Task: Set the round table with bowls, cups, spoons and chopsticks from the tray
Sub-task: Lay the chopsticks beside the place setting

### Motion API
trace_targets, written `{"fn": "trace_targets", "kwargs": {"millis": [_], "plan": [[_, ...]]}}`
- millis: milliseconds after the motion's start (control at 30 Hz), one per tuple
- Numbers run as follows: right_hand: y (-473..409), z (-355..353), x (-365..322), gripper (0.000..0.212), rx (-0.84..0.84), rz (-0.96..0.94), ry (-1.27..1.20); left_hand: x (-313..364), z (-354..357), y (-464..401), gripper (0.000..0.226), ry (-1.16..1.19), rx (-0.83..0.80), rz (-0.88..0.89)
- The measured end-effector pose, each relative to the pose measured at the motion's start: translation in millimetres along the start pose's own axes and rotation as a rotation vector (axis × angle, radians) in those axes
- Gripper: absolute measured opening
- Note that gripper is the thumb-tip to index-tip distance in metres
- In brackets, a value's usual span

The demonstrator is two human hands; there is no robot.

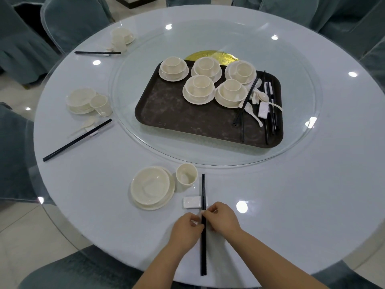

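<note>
Bottom centre of the frame: both hands meet over a pair of black chopsticks (pixel 203 224) lying straight up-frame on the worktop (pixel 291 195). Left hand (pixel 186 229) has fingers curled, tips against the chopsticks from the left, with something small and white between the fingers; cannot tell what it is. Right hand (pixel 224 219) pinches the chopsticks from the right. The chopsticks cross the right end of a white rest (pixel 192 202) just above the hands. Left of the rest: a bowl on a plate (pixel 152 187); a cup (pixel 186 174) stands upright just right of the bowl, near the chopstick tips. Middle left of the frame: a second setting with bowl (pixel 81 100), cup (pixel 100 104), spoon (pixel 88 123) and chopsticks (pixel 77 140) lying diagonally. Upper left: a third setting (pixel 121 38), blurred, with chopsticks (pixel 98 52) lying level below it. Centre: a glass turntable (pixel 129 130) carries a dark tray (pixel 187 119). On the upper part of the tray, five stacks (pixel 199 88), each a cup in a bowl on a plate. At the tray's right end, a loose heap of spoons (pixel 255 115), white rests (pixel 264 109) and black chopsticks (pixel 270 122). A gold disc (pixel 210 56) shows behind the tray. Grey-green covered chairs (pixel 73 19) ring the worktop.
</note>
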State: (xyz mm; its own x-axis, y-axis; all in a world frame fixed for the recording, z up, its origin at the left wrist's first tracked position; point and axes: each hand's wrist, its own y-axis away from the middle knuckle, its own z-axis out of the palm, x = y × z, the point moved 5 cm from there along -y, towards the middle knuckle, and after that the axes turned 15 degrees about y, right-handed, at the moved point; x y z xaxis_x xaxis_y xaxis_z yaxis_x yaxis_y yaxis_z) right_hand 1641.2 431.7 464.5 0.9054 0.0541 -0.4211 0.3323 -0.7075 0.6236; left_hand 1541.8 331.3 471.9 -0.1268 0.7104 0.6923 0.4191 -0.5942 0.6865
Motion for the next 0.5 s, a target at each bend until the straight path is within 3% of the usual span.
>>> {"fn": "trace_targets", "kwargs": {"millis": [167,500], "plan": [[-12,-34,6,0.023,0.053,0.03,-0.066,18,-23,-2,0.016,-0.063,0.048,0.029],[-54,-151,8,0.014,0.219,0.032,-0.204,103,-6,-12,0.007,0.116,0.045,0.208]]}}
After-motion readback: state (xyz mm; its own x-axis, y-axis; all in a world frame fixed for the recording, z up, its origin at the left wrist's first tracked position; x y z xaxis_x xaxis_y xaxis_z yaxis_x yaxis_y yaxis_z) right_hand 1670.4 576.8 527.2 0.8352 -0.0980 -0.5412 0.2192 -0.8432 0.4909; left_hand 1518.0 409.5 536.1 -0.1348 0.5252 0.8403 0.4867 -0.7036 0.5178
